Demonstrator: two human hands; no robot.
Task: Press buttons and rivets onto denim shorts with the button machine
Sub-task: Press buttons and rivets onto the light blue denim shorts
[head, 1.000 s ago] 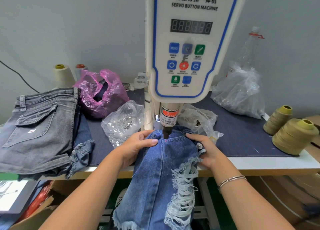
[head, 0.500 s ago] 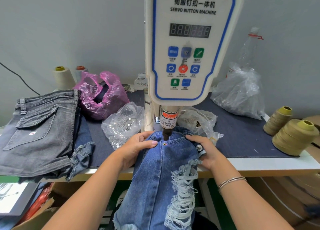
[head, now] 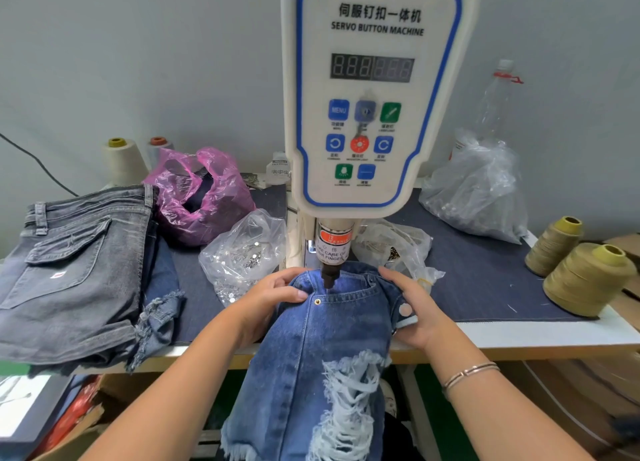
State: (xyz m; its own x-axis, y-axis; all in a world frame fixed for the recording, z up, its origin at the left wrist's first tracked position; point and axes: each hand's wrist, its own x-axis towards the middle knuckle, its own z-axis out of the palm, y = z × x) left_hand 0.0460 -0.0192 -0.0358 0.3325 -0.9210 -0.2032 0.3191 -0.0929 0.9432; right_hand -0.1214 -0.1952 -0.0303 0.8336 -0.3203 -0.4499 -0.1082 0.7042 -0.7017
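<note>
Blue ripped denim shorts [head: 322, 349] hang over the table's front edge, their pocket area under the black punch tip [head: 328, 277] of the white servo button machine [head: 377, 89]. A small brass rivet [head: 317, 302] sits in the denim just in front of the punch. My left hand [head: 273, 297] grips the fabric at the left of the punch, thumb on top. My right hand [head: 408, 308] holds the waistband fold at the right, next to a silver button [head: 404, 310].
A stack of grey denim shorts [head: 72, 273] lies at the left. A clear bag of silver rivets [head: 242, 256] and a pink bag [head: 201, 197] sit left of the machine, more clear bags [head: 474, 197] at the right. Olive thread cones [head: 585, 277] stand at the far right.
The shorts have slid toward me under the punch, so a set rivet now shows in front of the tip. Both hands keep their hold on the fabric.
</note>
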